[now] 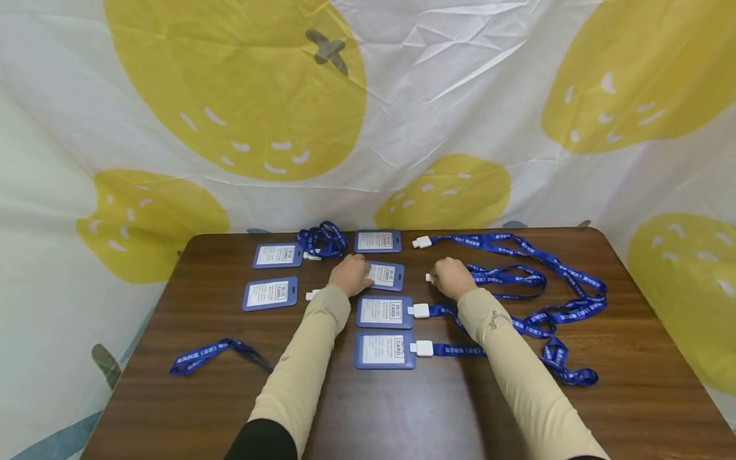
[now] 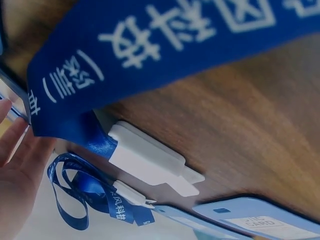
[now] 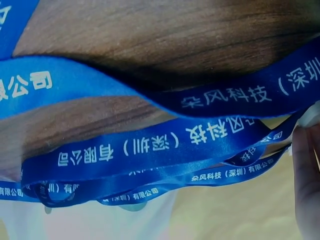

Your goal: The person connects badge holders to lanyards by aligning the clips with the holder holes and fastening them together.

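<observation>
In the head view my left hand [image 1: 349,275] grips the left edge of a blue ID card holder [image 1: 385,276] in the middle column. Its fingers also show at the left edge of the left wrist view, by a blue lanyard with a white plastic clip [image 2: 147,155]. To the right, my right hand [image 1: 452,278] pinches a lanyard at its white clip [image 1: 429,278]; the blue strap [image 1: 508,276] trails off rightward in a loop. A short gap of table lies between this clip and the holder. The right fingertips are partly cut off in the right wrist view.
Below the hands, two card holders [image 1: 384,312] have lanyards clipped on. Another holder [image 1: 377,241] lies at the back, with a lanyard clip [image 1: 422,242] right of it. Two holders [image 1: 270,294] and a bundled lanyard [image 1: 323,239] are on the left. A loose strap [image 1: 201,356] lies front left.
</observation>
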Demonstrator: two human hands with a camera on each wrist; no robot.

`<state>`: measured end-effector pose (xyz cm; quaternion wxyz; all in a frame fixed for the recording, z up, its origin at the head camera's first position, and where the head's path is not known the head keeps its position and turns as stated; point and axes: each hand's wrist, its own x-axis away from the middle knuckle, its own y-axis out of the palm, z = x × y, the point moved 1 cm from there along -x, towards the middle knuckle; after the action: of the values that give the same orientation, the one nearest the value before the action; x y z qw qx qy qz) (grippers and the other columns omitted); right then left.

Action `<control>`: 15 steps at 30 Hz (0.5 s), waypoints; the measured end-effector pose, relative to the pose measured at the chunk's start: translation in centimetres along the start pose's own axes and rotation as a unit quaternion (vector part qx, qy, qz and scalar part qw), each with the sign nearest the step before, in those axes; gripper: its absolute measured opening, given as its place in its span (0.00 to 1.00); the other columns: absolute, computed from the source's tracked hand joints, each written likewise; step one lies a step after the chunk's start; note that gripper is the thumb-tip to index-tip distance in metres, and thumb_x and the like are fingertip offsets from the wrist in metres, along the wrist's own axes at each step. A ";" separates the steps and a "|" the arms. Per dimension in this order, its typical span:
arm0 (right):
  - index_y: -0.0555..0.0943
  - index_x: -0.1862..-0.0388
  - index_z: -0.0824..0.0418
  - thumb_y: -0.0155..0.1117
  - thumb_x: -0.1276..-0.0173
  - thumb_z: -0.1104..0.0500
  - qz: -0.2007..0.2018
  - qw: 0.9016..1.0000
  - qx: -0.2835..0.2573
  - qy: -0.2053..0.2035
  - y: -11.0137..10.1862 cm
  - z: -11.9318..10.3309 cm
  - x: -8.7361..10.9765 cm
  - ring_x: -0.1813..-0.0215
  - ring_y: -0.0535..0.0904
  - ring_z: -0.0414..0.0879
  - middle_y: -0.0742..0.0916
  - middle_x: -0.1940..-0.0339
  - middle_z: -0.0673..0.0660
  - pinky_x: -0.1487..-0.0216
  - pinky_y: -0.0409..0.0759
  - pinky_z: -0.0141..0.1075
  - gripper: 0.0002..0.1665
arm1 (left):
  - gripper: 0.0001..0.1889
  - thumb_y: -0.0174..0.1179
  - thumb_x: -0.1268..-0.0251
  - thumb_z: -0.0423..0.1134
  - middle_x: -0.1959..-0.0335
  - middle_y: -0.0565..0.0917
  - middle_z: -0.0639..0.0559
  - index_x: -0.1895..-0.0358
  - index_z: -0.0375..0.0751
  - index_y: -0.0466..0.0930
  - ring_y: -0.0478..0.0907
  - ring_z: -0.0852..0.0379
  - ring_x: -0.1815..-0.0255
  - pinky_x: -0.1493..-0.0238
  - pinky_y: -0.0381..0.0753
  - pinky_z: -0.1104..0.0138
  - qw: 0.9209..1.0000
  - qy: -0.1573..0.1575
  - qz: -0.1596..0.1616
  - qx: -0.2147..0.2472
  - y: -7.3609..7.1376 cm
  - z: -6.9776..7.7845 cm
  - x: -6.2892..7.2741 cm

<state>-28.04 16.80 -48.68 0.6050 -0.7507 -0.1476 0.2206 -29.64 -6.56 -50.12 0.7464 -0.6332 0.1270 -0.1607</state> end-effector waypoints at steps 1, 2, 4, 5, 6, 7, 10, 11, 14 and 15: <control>0.79 0.86 0.62 0.62 0.54 0.72 -0.001 1.000 0.003 -0.002 0.0 -0.1 0.0 0.75 0.78 0.52 0.81 0.83 0.55 0.68 0.77 0.45 0.08 | 0.19 0.64 0.47 0.48 0.49 0.76 0.44 0.54 0.41 0.82 0.71 0.47 0.48 0.50 0.74 0.57 1.000 -0.001 0.002 -0.001 0.0 0.0 0.0; 0.79 0.86 0.62 0.61 0.53 0.72 -0.003 1.000 0.005 -0.002 0.0 -0.1 -0.1 0.75 0.78 0.53 0.81 0.83 0.55 0.68 0.77 0.45 0.09 | 0.19 0.64 0.47 0.48 0.50 0.76 0.45 0.54 0.41 0.82 0.71 0.47 0.49 0.51 0.75 0.57 1.000 -0.001 0.004 -0.002 0.0 0.0 0.1; 0.78 0.87 0.62 0.61 0.52 0.71 -0.008 1.000 0.006 -0.001 -0.1 -0.2 0.0 0.74 0.78 0.54 0.80 0.83 0.56 0.67 0.78 0.46 0.09 | 0.18 0.65 0.47 0.47 0.54 0.77 0.45 0.56 0.41 0.83 0.72 0.47 0.51 0.54 0.76 0.57 1.000 0.001 0.010 -0.006 0.1 0.0 0.1; 0.78 0.87 0.62 0.62 0.52 0.71 -0.011 1.000 0.008 0.000 -0.1 -0.3 0.0 0.74 0.78 0.54 0.80 0.83 0.56 0.67 0.78 0.46 0.09 | 0.17 0.65 0.47 0.47 0.55 0.77 0.46 0.57 0.42 0.83 0.72 0.47 0.52 0.56 0.77 0.57 1.000 0.001 0.013 -0.007 0.1 0.0 0.2; 0.77 0.86 0.62 0.61 0.52 0.71 -0.014 1.000 0.009 0.001 -0.2 -0.3 0.0 0.73 0.78 0.54 0.80 0.82 0.56 0.67 0.78 0.46 0.09 | 0.16 0.65 0.47 0.48 0.56 0.77 0.46 0.58 0.42 0.83 0.72 0.48 0.53 0.57 0.78 0.57 1.000 0.001 0.014 -0.008 0.1 0.0 0.1; 0.77 0.86 0.62 0.61 0.52 0.71 -0.014 1.000 0.010 -0.001 -0.2 -0.3 0.0 0.73 0.78 0.54 0.80 0.82 0.56 0.66 0.78 0.46 0.09 | 0.16 0.65 0.47 0.48 0.58 0.77 0.46 0.58 0.42 0.83 0.73 0.48 0.54 0.58 0.78 0.57 1.000 0.001 0.015 -0.009 0.2 0.0 0.1; 0.77 0.85 0.63 0.62 0.52 0.72 -0.007 1.000 0.012 -0.012 -0.1 -0.4 0.2 0.72 0.78 0.55 0.80 0.82 0.57 0.66 0.77 0.46 0.08 | 0.16 0.64 0.47 0.48 0.58 0.77 0.46 0.59 0.42 0.83 0.73 0.48 0.54 0.59 0.78 0.56 1.000 -0.005 0.014 -0.004 0.2 0.0 0.1; 0.77 0.85 0.63 0.62 0.52 0.72 -0.002 1.000 0.017 -0.019 0.0 -0.3 0.2 0.72 0.77 0.55 0.80 0.81 0.57 0.66 0.77 0.46 0.07 | 0.16 0.64 0.47 0.48 0.57 0.77 0.46 0.59 0.42 0.83 0.73 0.48 0.53 0.60 0.78 0.56 1.000 -0.008 0.013 -0.003 0.2 0.0 0.1; 0.79 0.82 0.65 0.63 0.52 0.71 0.005 0.999 0.027 -0.025 0.2 -0.3 0.4 0.71 0.77 0.55 0.81 0.80 0.58 0.65 0.77 0.46 0.05 | 0.16 0.64 0.46 0.48 0.55 0.77 0.46 0.57 0.42 0.83 0.72 0.48 0.52 0.58 0.78 0.56 1.000 -0.015 0.008 0.002 0.3 0.0 0.1; 0.79 0.82 0.65 0.64 0.52 0.71 0.006 0.999 0.030 -0.025 0.2 -0.3 0.4 0.71 0.77 0.55 0.81 0.79 0.58 0.65 0.77 0.46 0.04 | 0.17 0.64 0.46 0.48 0.55 0.76 0.47 0.56 0.43 0.83 0.72 0.48 0.52 0.58 0.78 0.56 1.000 -0.017 0.005 0.002 0.3 0.0 0.1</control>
<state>-27.57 16.67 -48.92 0.6222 -0.7271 -0.1516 0.2474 -29.52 -6.54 -50.45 0.7507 -0.6334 0.1174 -0.1466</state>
